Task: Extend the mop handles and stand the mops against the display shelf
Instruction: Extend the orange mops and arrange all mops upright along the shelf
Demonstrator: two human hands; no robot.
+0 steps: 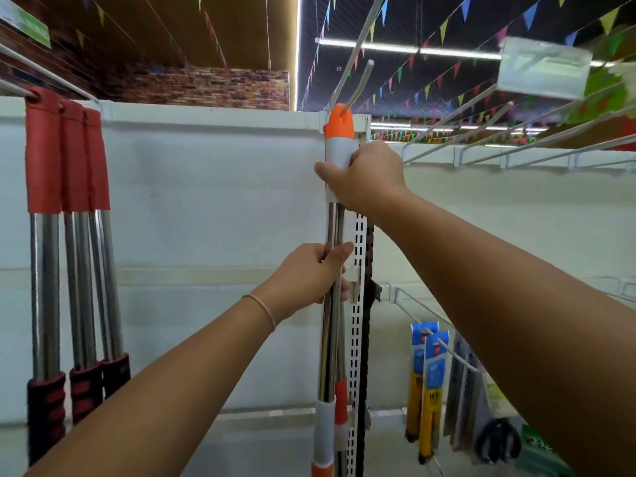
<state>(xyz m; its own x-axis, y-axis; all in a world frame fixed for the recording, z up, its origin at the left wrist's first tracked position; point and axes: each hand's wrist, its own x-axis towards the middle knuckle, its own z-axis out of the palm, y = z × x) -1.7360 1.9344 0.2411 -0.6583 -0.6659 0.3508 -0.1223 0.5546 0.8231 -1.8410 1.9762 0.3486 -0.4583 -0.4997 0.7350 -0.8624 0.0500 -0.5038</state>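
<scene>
A mop handle with an orange-and-white top grip and a shiny steel shaft hangs by its orange tip from a wire hook on the white display shelf. My right hand grips the white part of the top grip. Lower down, my left hand holds the steel shaft. A second orange-and-white handle sits right behind it. Three mops with red top grips and steel shafts hang from a hook at the left.
A perforated white upright runs behind the held handle. Empty wire hooks jut out at upper right. Blue-and-yellow packaged goods and dark items hang at lower right. A clear price-tag holder hangs overhead.
</scene>
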